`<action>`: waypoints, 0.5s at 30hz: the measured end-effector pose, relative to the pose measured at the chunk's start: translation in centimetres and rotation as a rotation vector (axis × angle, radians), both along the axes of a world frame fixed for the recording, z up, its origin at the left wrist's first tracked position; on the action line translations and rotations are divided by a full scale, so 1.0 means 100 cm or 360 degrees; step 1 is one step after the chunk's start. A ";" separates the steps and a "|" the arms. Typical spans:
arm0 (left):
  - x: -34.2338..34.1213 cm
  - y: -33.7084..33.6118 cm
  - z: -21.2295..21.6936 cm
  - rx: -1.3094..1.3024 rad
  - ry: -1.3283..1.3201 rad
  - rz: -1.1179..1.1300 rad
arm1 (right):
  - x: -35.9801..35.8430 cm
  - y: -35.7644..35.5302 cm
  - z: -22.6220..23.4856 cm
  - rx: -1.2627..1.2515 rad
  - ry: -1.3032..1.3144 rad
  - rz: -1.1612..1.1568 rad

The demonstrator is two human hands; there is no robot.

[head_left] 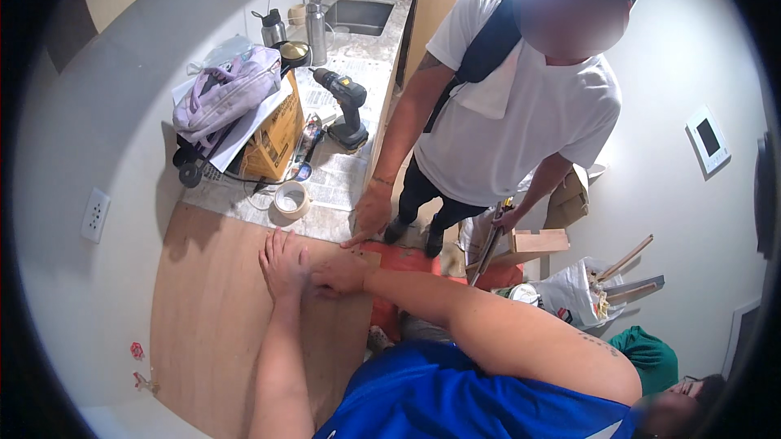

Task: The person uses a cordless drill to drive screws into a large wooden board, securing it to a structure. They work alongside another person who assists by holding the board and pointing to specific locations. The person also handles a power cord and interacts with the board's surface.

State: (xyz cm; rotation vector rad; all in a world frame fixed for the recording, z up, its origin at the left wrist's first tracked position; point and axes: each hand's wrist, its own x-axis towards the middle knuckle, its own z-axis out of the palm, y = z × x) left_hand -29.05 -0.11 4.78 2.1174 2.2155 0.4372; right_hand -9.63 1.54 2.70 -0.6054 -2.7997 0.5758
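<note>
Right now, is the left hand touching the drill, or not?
Apart. The head view shows it plainly: the left hand is over the board, while the drill stands farther back, with newspaper showing between them.

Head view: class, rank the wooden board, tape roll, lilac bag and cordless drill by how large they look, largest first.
1. Wooden board, by far
2. Lilac bag
3. Cordless drill
4. Tape roll

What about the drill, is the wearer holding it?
No; the drill stands on the counter, left hand and right hand at the board.
</note>
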 end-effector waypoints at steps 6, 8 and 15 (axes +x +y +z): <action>-0.001 0.001 0.005 -0.0017 -0.0007 0.0016 | -0.003 0.001 0.005 -0.0048 -0.0007 0.0023; 0.001 0.001 0.009 -0.0044 -0.0033 0.0016 | -0.002 0.001 0.006 -0.0060 -0.0008 0.0018; -0.002 0.001 -0.002 0.0008 0.0019 0.0015 | -0.002 0.001 0.008 -0.0080 -0.0065 -0.0003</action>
